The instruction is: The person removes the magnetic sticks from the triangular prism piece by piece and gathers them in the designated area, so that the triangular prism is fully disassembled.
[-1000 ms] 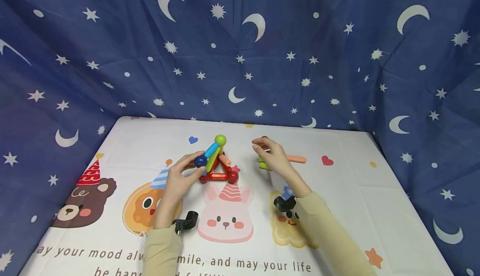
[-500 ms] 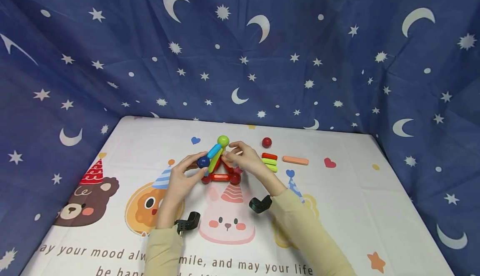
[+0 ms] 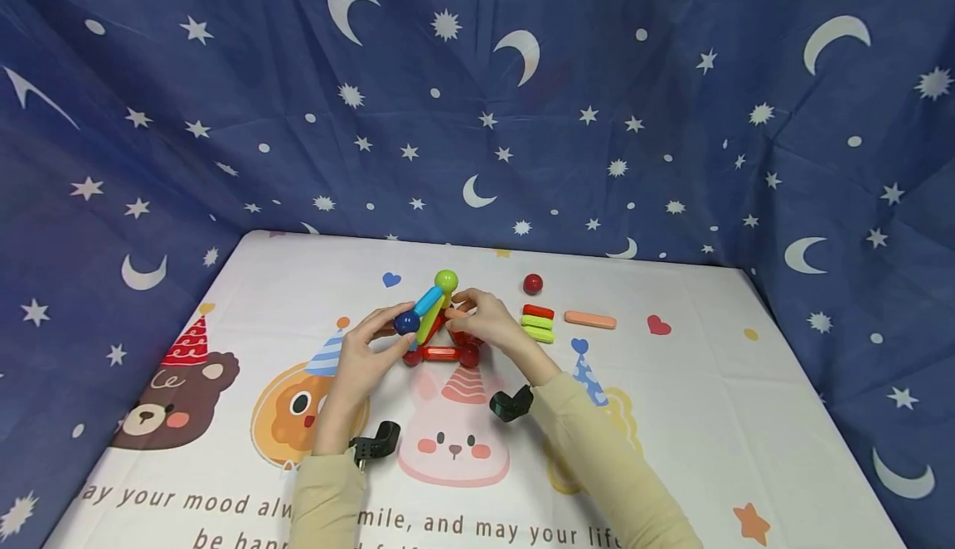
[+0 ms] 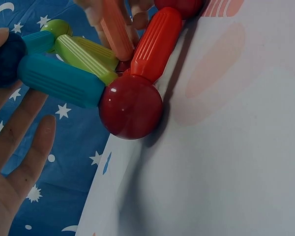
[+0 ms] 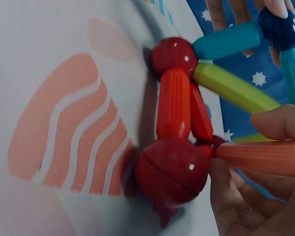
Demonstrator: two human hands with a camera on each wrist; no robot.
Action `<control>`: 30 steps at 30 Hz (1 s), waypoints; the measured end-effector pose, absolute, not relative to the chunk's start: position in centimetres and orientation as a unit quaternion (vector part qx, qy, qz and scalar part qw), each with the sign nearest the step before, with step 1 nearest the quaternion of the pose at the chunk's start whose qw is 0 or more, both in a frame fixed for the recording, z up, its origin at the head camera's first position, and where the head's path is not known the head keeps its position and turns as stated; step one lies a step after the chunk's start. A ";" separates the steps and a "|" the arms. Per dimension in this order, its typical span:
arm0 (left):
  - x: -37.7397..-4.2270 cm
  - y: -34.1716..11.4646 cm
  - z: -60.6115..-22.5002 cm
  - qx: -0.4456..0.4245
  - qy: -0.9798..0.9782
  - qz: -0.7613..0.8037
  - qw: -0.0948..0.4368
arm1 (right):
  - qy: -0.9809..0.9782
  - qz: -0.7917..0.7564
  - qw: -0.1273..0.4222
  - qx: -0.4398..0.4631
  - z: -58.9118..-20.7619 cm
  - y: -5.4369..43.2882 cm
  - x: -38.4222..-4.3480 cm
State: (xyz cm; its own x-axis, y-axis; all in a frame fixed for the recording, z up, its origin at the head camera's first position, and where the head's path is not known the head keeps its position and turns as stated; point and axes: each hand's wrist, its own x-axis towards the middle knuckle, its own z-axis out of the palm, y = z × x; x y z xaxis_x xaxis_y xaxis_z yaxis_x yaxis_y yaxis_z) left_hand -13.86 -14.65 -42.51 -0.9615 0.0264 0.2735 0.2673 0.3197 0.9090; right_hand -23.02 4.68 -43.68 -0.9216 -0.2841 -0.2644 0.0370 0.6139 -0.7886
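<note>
A small frame of magnetic sticks and balls stands on the table, its base made of red sticks (image 5: 173, 105) and dark red balls (image 4: 131, 107). Green sticks (image 4: 83, 58) slope up from it to a lime ball (image 3: 446, 281). My left hand (image 3: 366, 357) holds the dark blue ball (image 5: 279, 29), which joins two light blue sticks (image 4: 61, 79). On the frame's right side, my right hand (image 3: 488, 325) pinches a peach stick (image 5: 263, 157) between thumb and fingers. The stick's lower end is by a rear red ball, and whether they touch cannot be told.
Right of the frame lie a loose red ball (image 3: 533, 284), a short red stick (image 3: 538, 312), two lime sticks (image 3: 537, 329) and a peach stick (image 3: 590, 319). A blue curtain (image 3: 477, 101) with moons and stars hangs behind the printed white tablecloth (image 3: 694, 350).
My right hand has moved left from the loose pieces to the frame and now pinches the peach stick there. My left hand keeps hold of the blue ball.
</note>
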 end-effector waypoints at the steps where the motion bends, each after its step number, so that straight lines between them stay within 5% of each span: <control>1: -13.9 -14.7 -42.5 -0.091 -0.806 -0.576 0.105 | 0.881 -0.430 0.183 -0.074 -43.8 4.8 -23.2; 30: -13.8 -14.8 -42.7 -0.094 -0.804 -0.577 0.107 | 0.927 -0.341 0.073 -0.136 -46.4 5.4 -24.7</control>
